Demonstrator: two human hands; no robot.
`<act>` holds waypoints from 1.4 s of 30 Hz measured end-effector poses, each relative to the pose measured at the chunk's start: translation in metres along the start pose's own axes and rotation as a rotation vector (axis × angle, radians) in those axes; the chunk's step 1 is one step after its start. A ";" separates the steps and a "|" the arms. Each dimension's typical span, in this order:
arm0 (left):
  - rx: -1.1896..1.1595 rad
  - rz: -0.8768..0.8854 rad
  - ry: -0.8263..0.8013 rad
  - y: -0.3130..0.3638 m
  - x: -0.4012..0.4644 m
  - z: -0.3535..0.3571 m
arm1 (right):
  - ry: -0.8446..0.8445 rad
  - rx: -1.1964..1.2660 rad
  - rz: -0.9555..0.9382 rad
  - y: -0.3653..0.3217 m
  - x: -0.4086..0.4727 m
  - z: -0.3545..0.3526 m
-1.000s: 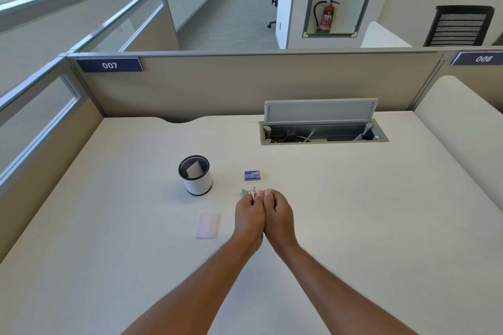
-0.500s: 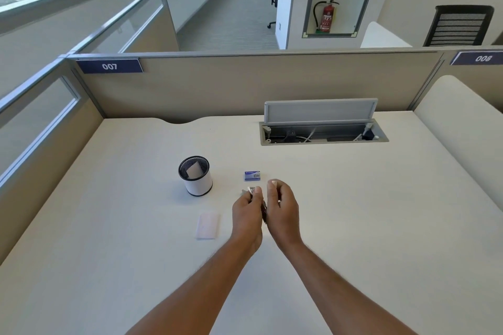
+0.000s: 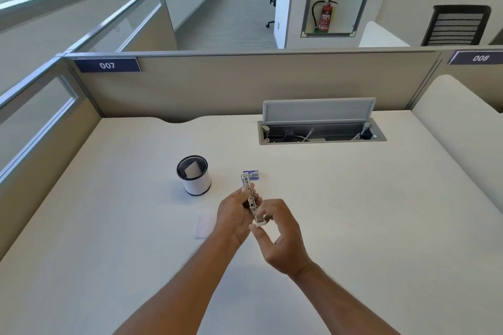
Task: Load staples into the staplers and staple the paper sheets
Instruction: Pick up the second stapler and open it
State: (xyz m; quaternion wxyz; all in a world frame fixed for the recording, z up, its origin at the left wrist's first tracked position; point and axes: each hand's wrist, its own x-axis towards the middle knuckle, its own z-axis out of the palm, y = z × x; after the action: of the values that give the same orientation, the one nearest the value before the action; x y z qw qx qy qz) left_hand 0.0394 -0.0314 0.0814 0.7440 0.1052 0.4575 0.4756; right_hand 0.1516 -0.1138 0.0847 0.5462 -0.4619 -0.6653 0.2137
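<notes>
A small metal stapler (image 3: 249, 190) is held above the middle of the desk, its silver magazine pointing away from me. My left hand (image 3: 234, 215) grips its body. My right hand (image 3: 280, 236) pinches the white rear end piece (image 3: 260, 221), drawn out toward me. A small blue staple box (image 3: 252, 174) lies on the desk just beyond the stapler's tip. A small stack of white paper sheets (image 3: 203, 226) lies flat to the left of my left hand.
A mesh pen cup (image 3: 193, 175) with a white slip inside stands left of the staple box. An open cable tray (image 3: 321, 134) with its lid raised sits at the back. Beige partition walls (image 3: 245, 84) close the desk at the back and left.
My hands were pressed together over the stapler; now they have parted and lifted it. The right hand has drawn back toward me with the white end piece, exposing the silver magazine.
</notes>
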 end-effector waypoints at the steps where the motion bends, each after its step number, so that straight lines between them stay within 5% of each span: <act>1: -0.012 -0.008 0.007 0.000 0.000 0.001 | -0.013 -0.021 -0.028 0.001 -0.004 0.000; 6: -0.081 0.028 -0.017 -0.003 -0.003 0.006 | -0.104 -0.085 -0.101 0.010 -0.019 -0.001; 16: 0.007 0.059 -0.072 -0.006 -0.012 0.007 | -0.024 -0.217 0.155 0.019 0.029 -0.007; 24: 0.065 0.078 -0.128 -0.008 -0.016 0.007 | -0.186 -0.330 0.201 0.030 0.071 -0.006; 34: 0.077 0.056 -0.138 -0.012 -0.014 0.005 | -0.155 -0.273 0.406 0.032 0.067 -0.001; 42: 0.075 0.042 -0.122 -0.013 -0.013 0.004 | -0.119 -0.236 0.391 0.027 0.054 -0.001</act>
State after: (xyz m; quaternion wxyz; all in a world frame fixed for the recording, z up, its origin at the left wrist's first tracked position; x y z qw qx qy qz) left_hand 0.0489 -0.0473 0.0840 0.7558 0.1713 0.4264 0.4665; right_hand 0.1638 -0.0557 0.0923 0.3965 -0.6291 -0.6147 0.2630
